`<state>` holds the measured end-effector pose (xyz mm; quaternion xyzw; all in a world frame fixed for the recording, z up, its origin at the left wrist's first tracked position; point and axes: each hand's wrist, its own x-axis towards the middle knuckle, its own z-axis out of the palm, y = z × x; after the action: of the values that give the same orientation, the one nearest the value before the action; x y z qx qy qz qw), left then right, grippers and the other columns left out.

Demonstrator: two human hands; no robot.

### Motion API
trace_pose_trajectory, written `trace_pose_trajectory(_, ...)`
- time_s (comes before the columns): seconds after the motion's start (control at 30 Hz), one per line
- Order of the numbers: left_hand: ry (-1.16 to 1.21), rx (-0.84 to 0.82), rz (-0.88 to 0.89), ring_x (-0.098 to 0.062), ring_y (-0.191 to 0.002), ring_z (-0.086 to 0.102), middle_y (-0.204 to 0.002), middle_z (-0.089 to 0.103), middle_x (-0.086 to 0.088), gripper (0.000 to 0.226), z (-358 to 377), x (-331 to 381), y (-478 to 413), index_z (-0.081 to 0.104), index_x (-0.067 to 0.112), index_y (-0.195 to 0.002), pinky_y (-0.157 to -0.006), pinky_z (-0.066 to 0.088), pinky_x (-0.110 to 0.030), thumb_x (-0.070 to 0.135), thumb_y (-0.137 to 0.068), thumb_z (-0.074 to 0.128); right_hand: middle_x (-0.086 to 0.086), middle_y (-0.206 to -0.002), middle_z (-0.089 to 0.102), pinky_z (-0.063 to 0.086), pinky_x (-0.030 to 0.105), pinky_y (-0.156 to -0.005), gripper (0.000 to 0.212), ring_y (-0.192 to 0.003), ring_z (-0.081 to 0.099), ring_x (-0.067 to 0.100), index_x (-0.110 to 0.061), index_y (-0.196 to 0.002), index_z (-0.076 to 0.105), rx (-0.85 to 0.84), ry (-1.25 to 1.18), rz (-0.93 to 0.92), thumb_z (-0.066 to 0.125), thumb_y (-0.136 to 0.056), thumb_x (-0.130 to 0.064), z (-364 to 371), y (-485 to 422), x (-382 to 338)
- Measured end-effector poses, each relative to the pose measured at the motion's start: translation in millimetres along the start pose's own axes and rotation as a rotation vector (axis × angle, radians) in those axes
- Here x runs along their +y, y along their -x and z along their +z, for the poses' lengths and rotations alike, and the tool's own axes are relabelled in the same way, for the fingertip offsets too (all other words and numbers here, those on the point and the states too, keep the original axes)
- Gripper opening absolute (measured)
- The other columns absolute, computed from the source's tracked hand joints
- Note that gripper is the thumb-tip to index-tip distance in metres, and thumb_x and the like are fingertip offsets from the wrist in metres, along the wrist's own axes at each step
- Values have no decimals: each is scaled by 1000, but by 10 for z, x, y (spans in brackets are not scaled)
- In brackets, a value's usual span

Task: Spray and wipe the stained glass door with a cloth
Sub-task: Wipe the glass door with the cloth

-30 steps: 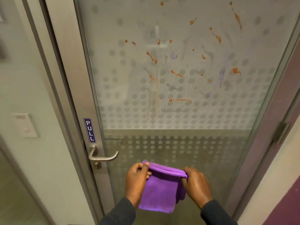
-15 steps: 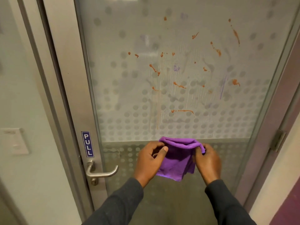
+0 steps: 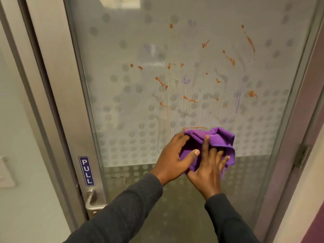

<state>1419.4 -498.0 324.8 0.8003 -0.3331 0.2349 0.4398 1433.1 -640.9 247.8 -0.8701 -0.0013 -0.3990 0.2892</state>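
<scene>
The two hands have risen from the height of the handle up the glass door [image 3: 133,102]. The purple cloth [image 3: 220,137], before stretched flat between them, is now bunched: the left hand [image 3: 172,156] grips it, the right hand [image 3: 208,170] lies spread on it, just under the lowest orange streak [image 3: 197,128]

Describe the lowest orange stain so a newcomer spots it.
On the dotted glass door, find the purple cloth; the stain lies just above its top edge. Unlike the blobs and slanted streaks higher up, it is one long level line.
</scene>
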Motion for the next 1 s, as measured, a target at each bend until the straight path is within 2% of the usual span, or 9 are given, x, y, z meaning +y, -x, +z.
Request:
trace_pose_trajectory(0.1,-30,-92,7,6,-144,34,-159,35,13,62,-68,-104,32,43,28,-152,-114,31,-9,40,-95,64,26,-161,24,-2,81,-112,110,-151,8,53,-31,-162,-6,-43,176,-36,50,-80,-76,159,-278,67)
trace_pose_trajectory(0.2,-289,29,11,-10,-149,35,-162,35,4,64,-223,-298,134,48,24,-150,-120,36,-31,53,-94,58,39,-155,28,1,82,-111,106,-139,31,61,-33,-161,-11,19,221,-2,29,-80,-89,247,-562,88)
trace_pose_trajectory(0.27,-503,154,77,-24,-148,38,-160,40,-8,65,-433,-478,172,52,15,-146,-119,37,-44,52,-93,58,39,-158,22,0,82,-111,108,-144,21,59,-35,-160,-11,114,196,24,25,-78,-93,266,-728,92)
trace_pose_trajectory(0.37,-785,240,146,-33,-153,27,-164,30,-16,72,-890,-797,168,44,10,-151,-122,26,-54,52,-93,56,32,-162,19,-2,78,-112,111,-151,8,52,-34,-161,-8,244,119,90,26,-76,-97,272,-987,86)
trace_pose_trajectory(0.57,-1082,428,156,-35,-159,6,-171,5,-17,86,-1832,-1374,155,19,13,-162,-126,6,-56,61,-95,44,32,-161,24,18,72,-115,88,-151,15,52,-25,-162,3,399,-5,137,30,-94,-75,684,-922,-324)
trace_pose_trajectory(0.63,-1153,416,158,-37,-158,4,-171,2,-18,88,-1974,-1512,166,14,14,-163,-126,5,-58,63,-95,41,32,-158,30,15,72,-117,81,-150,16,52,-22,-162,10,414,-13,76,33,-98,-66,899,-748,-482)
trace_pose_trajectory(0.73,-1226,406,204,-37,-158,1,-171,-5,-16,91,-1995,-1677,157,10,14,-163,-125,4,-60,65,-95,40,31,-148,40,5,66,-122,78,-148,17,51,-24,-163,5,380,24,-56,32,-99,-61,1160,-469,-668)
trace_pose_trajectory(0.9,-1259,466,245,-30,-158,-7,-170,-15,-8,94,-1949,-1779,86,6,17,-163,-125,0,-58,69,-92,40,24,-152,34,-3,61,-124,85,-145,19,49,-32,-162,1,231,170,-397,47,-93,-55,1266,-211,-423)
trace_pose_trajectory(1.0,-1251,462,263,-29,-158,-8,-170,-15,-7,94,-1960,-1783,83,6,17,-163,-124,1,-60,69,-92,39,34,-147,46,-4,57,-123,88,-143,19,50,-39,-161,4,243,180,-378,51,-87,-47,1031,-329,-35)
